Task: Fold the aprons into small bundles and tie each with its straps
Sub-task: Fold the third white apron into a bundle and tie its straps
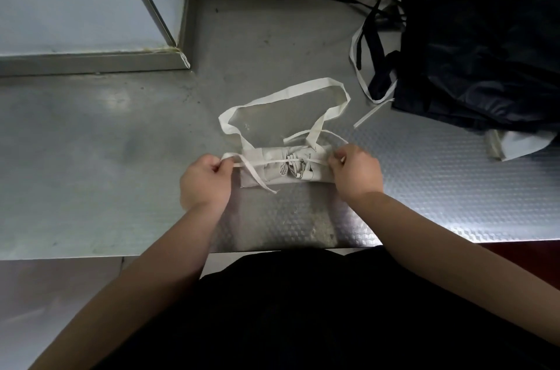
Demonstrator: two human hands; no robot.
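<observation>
The folded apron [274, 177] lies near the table's [121, 172] front edge, long axis left to right, between both hands. My left hand [206, 180] and right hand [356, 172] each pinch a strap [257, 162] end. Tightening the knot, I judge, means pulling outward along that axis.

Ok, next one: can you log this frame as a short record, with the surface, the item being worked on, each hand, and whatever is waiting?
surface: steel counter
item in work: pale apron bundle, folded small, straps crossed over its middle
neck loop: lies loose on the counter behind the bundle
left hand: pinches a strap at the bundle's left end
right hand: pinches a strap at its right end
waiting: dark fabric heap, far right, unfolded, probably more aprons
stage: tying; cannot tell if the knot is tight
</observation>
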